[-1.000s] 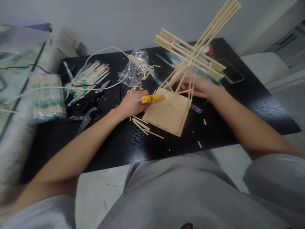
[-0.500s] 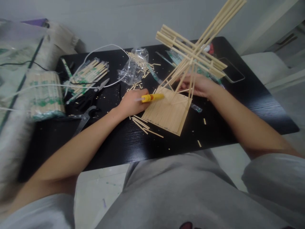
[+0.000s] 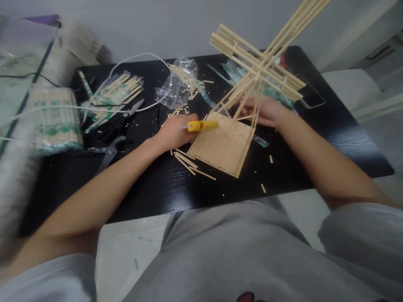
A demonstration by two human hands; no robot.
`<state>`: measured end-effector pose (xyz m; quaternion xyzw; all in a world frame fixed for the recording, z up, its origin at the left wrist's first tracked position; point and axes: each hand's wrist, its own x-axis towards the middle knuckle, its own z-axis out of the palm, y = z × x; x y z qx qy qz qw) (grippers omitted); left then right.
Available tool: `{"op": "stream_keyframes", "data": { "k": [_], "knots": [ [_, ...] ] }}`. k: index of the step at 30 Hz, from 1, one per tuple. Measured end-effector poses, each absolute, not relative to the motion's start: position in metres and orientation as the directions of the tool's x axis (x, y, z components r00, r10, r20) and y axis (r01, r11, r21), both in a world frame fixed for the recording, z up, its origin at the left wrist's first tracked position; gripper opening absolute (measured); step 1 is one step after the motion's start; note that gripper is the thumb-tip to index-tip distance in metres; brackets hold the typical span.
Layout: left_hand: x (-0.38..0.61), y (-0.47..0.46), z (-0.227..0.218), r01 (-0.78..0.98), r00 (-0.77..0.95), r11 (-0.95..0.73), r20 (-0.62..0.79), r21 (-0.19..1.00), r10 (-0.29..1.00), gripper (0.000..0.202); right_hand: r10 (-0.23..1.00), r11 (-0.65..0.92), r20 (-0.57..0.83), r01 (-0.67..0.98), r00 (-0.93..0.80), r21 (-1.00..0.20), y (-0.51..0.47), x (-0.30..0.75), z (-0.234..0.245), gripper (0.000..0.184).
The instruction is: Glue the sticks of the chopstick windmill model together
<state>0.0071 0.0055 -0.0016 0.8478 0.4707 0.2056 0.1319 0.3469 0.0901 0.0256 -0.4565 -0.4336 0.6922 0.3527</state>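
My left hand point(image 3: 177, 131) is closed around a yellow hot glue gun point(image 3: 206, 125), whose body lies over the left part of a flat base of wooden sticks point(image 3: 222, 144). A windmill model point(image 3: 258, 69) of chopsticks rises from the base on slanting legs, its crossed blades reaching up and to the right. Behind the legs, my right hand point(image 3: 261, 110) has its fingers bent against the model's sticks. The sticks partly hide those fingertips. Several loose thin sticks point(image 3: 185, 161) lie by the base's left corner.
On the black table point(image 3: 151, 188) are scissors point(image 3: 134, 110), pliers point(image 3: 110, 153), wrapped chopsticks point(image 3: 116, 94) and a clear plastic wrapper point(image 3: 174, 90) among stick offcuts. A large chopstick pack point(image 3: 56, 119) stands at left. A white cable point(image 3: 126, 62) loops across the table.
The view has shifted slightly, and the windmill's blades appear a little higher and further right. Both hands keep their places, the left still around the glue gun.
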Motion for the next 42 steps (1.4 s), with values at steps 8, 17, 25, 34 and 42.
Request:
{"op": "stream_keyframes", "data": {
  "k": [8,17,25,34,42],
  "knots": [
    [0.0098,0.0035,-0.0029,0.799,0.434,-0.483,0.213,0.357,0.875,0.011,0.893,-0.370,-0.325,-0.098,-0.311,-0.924,0.0918,0.3491,0.0216,0.015],
    [0.0125,0.0010,-0.0006,0.816,0.402,-0.449,0.202,0.363,0.893,0.012,0.852,-0.394,-0.340,-0.059,-0.398,-0.917,0.0886,0.3457,0.0297,0.022],
    [0.0135,0.0022,-0.0030,0.818,0.397,-0.447,0.207,0.361,0.894,0.015,0.886,-0.376,-0.335,-0.075,-0.322,-0.924,0.0834,0.3472,0.0292,0.024],
    [0.0127,0.0015,-0.0006,0.812,0.403,-0.448,0.197,0.373,0.894,0.013,0.883,-0.387,-0.340,-0.091,-0.322,-0.918,0.0854,0.3487,0.0260,0.024],
    [0.0120,0.0024,-0.0027,0.814,0.406,-0.450,0.194,0.368,0.893,0.012,0.882,-0.369,-0.320,-0.085,-0.347,-0.925,0.0891,0.3505,0.0233,0.025]
  ]
}}
